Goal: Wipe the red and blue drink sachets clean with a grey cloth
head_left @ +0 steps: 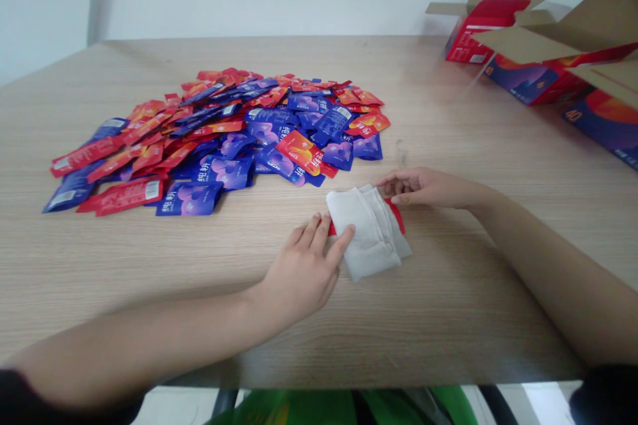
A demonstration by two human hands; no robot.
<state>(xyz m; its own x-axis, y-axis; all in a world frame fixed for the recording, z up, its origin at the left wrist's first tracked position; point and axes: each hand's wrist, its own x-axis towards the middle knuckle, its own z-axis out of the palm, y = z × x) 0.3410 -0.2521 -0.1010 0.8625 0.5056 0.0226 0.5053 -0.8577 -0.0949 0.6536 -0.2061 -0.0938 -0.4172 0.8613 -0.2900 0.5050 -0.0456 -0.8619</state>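
Observation:
A small stack of folded white cloth-like pieces point(366, 229) lies in front of me, fanned slightly to the right. Beneath it, a red packet point(397, 216) shows at the right edge and a little at the left. My left hand point(309, 259) is at the stack's left side, its thumb on top of the white pieces and its fingertips by the red edge. At the upper right corner, my right hand point(416, 187) has curled fingers, with thumb and fingertips at the red packet's edge.
A wide heap of red and blue-purple sachets point(229, 133) spreads over the wooden table point(174, 292) beyond my left hand. Open red and blue cardboard boxes point(533, 80) stand at the far right, flaps raised. The table's near edge runs below my forearms.

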